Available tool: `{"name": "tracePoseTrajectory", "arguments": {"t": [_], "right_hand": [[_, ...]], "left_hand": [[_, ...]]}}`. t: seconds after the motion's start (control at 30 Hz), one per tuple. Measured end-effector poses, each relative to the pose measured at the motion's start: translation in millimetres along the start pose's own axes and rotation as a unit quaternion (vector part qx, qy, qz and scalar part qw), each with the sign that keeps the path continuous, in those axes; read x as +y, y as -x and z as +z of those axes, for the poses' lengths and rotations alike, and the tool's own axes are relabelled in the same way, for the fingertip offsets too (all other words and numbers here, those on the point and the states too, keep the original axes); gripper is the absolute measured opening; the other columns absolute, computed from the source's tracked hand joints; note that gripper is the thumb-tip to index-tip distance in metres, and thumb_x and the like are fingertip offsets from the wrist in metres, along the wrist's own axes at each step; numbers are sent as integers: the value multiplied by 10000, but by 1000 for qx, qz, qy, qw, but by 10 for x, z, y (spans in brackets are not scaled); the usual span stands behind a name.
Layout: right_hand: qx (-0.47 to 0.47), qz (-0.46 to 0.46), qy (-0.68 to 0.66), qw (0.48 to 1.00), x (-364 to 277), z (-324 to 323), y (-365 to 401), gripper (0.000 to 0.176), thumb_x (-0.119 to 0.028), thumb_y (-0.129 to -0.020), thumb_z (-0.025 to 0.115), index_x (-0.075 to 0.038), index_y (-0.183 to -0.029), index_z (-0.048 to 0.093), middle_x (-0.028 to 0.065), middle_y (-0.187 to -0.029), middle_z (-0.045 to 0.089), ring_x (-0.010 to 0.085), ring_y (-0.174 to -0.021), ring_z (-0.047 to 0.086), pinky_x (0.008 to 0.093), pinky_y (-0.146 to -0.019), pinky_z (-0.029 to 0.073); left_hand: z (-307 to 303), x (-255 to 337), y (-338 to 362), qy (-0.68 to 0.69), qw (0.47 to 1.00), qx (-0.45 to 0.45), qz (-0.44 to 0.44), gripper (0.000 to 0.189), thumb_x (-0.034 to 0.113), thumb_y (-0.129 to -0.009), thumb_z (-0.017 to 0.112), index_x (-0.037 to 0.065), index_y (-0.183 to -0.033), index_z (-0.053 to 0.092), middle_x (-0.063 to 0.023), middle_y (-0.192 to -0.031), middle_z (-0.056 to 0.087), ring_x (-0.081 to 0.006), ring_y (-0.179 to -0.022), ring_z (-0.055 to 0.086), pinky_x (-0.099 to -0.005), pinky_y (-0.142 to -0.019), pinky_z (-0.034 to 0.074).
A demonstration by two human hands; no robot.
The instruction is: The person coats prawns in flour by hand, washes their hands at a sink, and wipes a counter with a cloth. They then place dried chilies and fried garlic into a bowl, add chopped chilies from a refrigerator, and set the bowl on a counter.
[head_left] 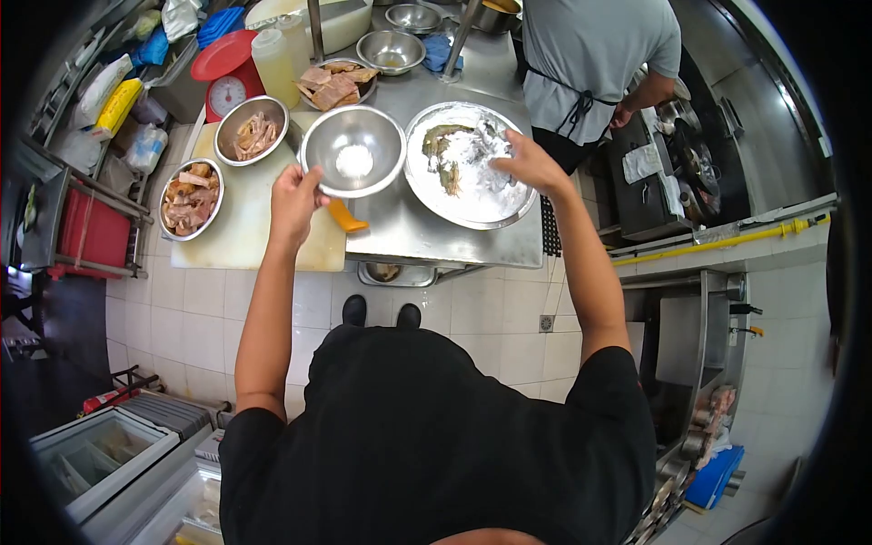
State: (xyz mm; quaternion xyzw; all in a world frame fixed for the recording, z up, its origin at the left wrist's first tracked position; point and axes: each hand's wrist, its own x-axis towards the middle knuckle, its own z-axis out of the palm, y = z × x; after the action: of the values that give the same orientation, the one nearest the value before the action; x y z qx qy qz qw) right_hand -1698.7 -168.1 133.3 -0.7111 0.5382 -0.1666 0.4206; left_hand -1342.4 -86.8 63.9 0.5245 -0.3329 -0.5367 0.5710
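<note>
My left hand (296, 202) grips the near left rim of a small steel bowl (386, 154), fingers closed. The bowl has no food in it and tilts slightly towards me. My right hand (534, 163) is over the right side of a wide steel basin (472, 218), thumb and fingers apart. White powder resembling flour (472, 168) lies in the basin, and shrimp (443, 141) rest in its left part. Some powder-coated pieces lie by my right fingertips, partly hidden. Below the small bowl, an orange handle (347, 217) sticks out over the cutting board's edge.
Bowls of raw meat pieces (189, 202) and pale strips (257, 134) stand on the white cutting board (259, 245). Behind are a plate of meat slabs (334, 89), a red scale (225, 73) and bottles. A person in a grey shirt (595, 59) stands at right, near the stove.
</note>
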Motion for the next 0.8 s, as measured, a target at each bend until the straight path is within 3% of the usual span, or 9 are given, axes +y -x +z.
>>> {"name": "tracePoseTrajectory", "arguments": {"t": [0.03, 0.13, 0.17, 0.2, 0.3, 0.57, 0.67, 0.8], "right_hand": [[-31, 49, -107, 993, -16, -37, -3, 579, -200, -766, 666, 106, -1185, 409, 225, -1093, 569, 246, -927, 590, 340, -735, 500], [20, 99, -156, 983, 317, 44, -130, 722, -253, -768, 688, 139, -1260, 332, 282, -1212, 472, 268, -1034, 545, 329, -794, 491], [33, 116, -93, 988, 309, 57, -50, 826, -280, -760, 703, 166, -1292, 255, 299, -1293, 383, 291, -1092, 510, 313, -865, 457], [69, 93, -21, 993, 382, 144, -1, 858, -328, -696, 746, 170, -1249, 320, 300, -1231, 448, 294, -1074, 523, 307, -889, 434], [62, 45, 206, 976, 517, 257, 74, 809, -334, -544, 807, 125, -1116, 463, 303, -1054, 556, 360, -1003, 558, 344, -875, 433], [34, 43, 254, 966, 741, -42, 195, 729, -328, -567, 787, 90, -1093, 504, 277, -1064, 565, 351, -1013, 557, 349, -891, 420], [53, 83, 209, 973, 795, -151, 232, 700, -336, -686, 723, 105, -1165, 467, 291, -1106, 542, 347, -1037, 547, 342, -909, 404], [44, 100, 298, 948, 688, -178, 318, 541, -315, -700, 704, 88, -1025, 546, 278, -996, 590, 360, -938, 592, 379, -821, 453]], "left_hand": [[39, 6, -141, 15, 1000, 3, 8, 144, 113, -854, 558, 38, -778, 461, -46, -659, 546, -87, -488, 516, -185, -450, 429], [206, -8, -445, 42, 999, -1, 24, 138, 97, -847, 551, 29, -792, 443, -66, -658, 555, -115, -510, 555, -191, -456, 440], [261, -21, -513, 37, 999, 6, 22, 137, 87, -845, 546, 25, -796, 433, -80, -662, 561, -126, -522, 569, -193, -457, 444], [311, -36, -564, 31, 999, 14, 20, 137, 77, -843, 542, 22, -800, 424, -94, -665, 566, -137, -534, 584, -196, -457, 448], [433, -127, -663, 47, 999, 11, 15, 151, 66, -842, 538, 23, -787, 404, -112, -658, 569, -157, -523, 591, -210, -465, 462], [607, -340, -826, -16, 999, 33, 9, 162, 58, -833, 538, 17, -803, 384, -119, -667, 567, -170, -482, 585, -242, -472, 489], [695, -409, -843, -92, 994, 52, 38, 187, 51, -833, 519, -14, -917, 364, -142, -726, 574, -179, -484, 596, -260, -472, 499], [832, -491, -820, -262, 964, 39, 34, 365, 49, -835, 498, -81, -1100, 283, -215, -817, 586, -232, -522, 633, -282, -480, 505]]}}
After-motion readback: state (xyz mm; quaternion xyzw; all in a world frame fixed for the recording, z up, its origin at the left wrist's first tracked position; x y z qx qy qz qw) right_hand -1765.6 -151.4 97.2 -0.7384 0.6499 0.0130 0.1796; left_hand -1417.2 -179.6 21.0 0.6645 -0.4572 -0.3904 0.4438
